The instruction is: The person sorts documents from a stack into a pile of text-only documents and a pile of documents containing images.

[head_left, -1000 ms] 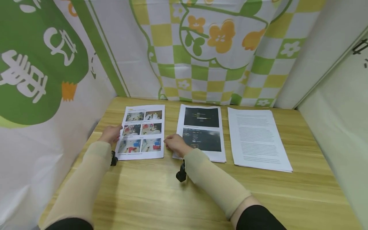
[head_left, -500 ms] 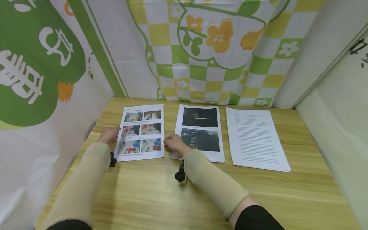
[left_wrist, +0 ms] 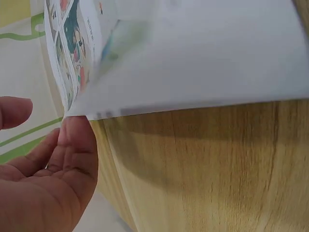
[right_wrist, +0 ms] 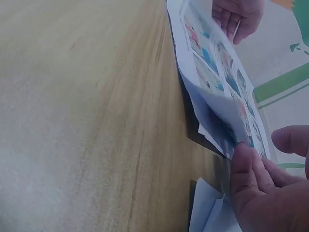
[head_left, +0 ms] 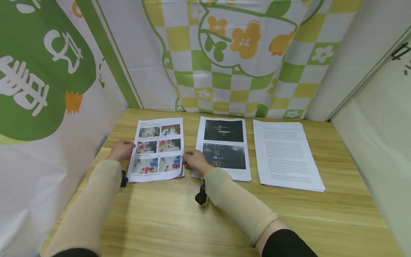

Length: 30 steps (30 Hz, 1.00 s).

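A printed sheet of paper (head_left: 160, 150) with several colour photos lies at the left, its lower right part bowed up off another sheet beneath. My left hand (head_left: 121, 150) holds the sheet's left edge; in the left wrist view, my left hand's fingertips (left_wrist: 77, 130) meet at the paper's border. At the opposite edge, my right hand (head_left: 196, 161) pinches the paper low down. The right wrist view has the photo sheet (right_wrist: 217, 82) curling above the page below, with one finger of my right hand (right_wrist: 270, 193) held apart.
Beneath my right hand lies a second set of pages (head_left: 224, 142) with two dark pictures. A stack of text pages (head_left: 285, 153) sits farther right on the wooden table (head_left: 179, 221). A patterned curtain (head_left: 237, 82) hangs behind, and white walls flank both sides.
The photo sheet, flat before, has bowed upward along its lower right side, showing a page underneath. Both hands stay nearly in place at its edges.
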Each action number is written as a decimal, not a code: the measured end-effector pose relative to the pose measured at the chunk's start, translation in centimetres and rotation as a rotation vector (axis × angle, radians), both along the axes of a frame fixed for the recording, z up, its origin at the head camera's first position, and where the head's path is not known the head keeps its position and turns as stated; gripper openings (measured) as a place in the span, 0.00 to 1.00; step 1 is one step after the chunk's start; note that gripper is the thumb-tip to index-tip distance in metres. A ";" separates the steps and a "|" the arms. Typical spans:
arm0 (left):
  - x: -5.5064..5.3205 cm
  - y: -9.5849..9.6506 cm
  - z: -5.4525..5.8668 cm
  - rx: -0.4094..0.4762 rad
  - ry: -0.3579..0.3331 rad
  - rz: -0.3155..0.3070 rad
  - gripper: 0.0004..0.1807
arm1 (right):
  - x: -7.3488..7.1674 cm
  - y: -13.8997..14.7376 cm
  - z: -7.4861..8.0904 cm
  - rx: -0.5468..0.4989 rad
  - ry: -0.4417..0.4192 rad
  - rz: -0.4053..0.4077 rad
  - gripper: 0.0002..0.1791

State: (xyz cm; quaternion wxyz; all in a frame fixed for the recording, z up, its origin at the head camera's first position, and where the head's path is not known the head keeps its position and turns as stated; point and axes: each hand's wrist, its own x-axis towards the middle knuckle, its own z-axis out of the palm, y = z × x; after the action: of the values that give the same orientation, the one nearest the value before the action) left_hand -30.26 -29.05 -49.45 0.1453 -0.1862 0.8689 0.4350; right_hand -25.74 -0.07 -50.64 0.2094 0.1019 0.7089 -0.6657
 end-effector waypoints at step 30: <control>-0.5 1.1 -1.6 -0.042 0.066 0.029 0.23 | 0.9 1.7 0.2 0.232 0.177 0.125 0.21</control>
State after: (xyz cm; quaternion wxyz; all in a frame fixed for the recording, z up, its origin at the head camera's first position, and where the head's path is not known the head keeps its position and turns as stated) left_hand -30.75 -27.99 -51.00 0.1065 -0.1875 0.8793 0.4248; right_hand -24.89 1.66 -50.45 0.1737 0.0220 0.8018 -0.5713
